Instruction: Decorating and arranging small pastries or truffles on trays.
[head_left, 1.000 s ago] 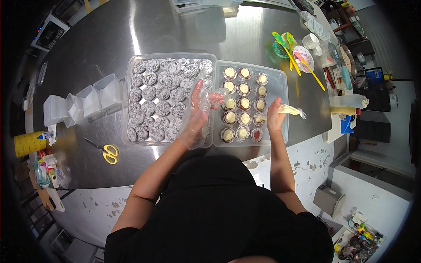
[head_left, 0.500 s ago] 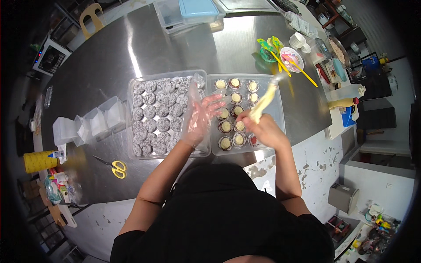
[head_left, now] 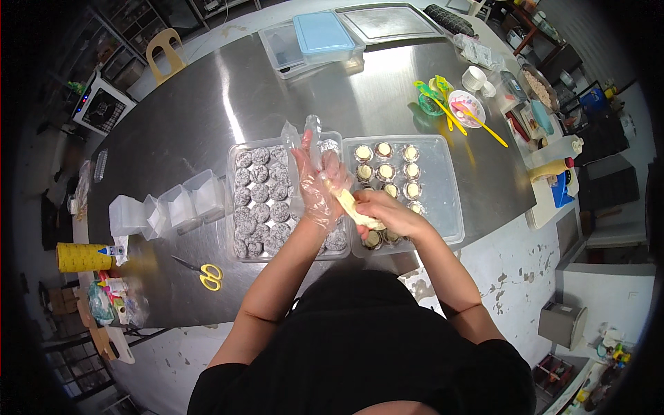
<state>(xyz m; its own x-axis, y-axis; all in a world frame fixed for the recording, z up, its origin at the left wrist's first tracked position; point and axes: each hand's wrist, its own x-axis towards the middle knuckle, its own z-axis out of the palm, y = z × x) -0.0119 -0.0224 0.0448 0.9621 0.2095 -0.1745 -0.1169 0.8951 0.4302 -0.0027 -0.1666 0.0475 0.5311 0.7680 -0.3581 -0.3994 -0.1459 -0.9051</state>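
Observation:
A piping bag [head_left: 355,211] of pale yellow cream stretches between my two hands. My right hand [head_left: 391,211], bare, is closed around its fuller part. In a loose clear plastic glove, my left hand [head_left: 319,190] has some fingers curled at the bag's other end, while others point up. Under the left hand a clear container [head_left: 233,153] holds rows of dark, white-dusted dough balls [head_left: 260,192]. Beside it, a second clear container [head_left: 453,200] holds dark pieces topped with pale cream [head_left: 385,171]; my right hand and the bag hide some of them.
Left are clear boxes lined with white paper [head_left: 181,204] and yellow-handled scissors [head_left: 210,277]. Beyond stand a blue-lidded container [head_left: 323,33] and a metal tray [head_left: 391,24]. Yellow-handled spatulas [head_left: 453,114] rest by a small bowl [head_left: 467,109] at the far right.
The piping bag has swung from pointing up and right to lying across toward my left hand. My left hand's spread fingers have partly curled onto its end. The view has shifted slightly.

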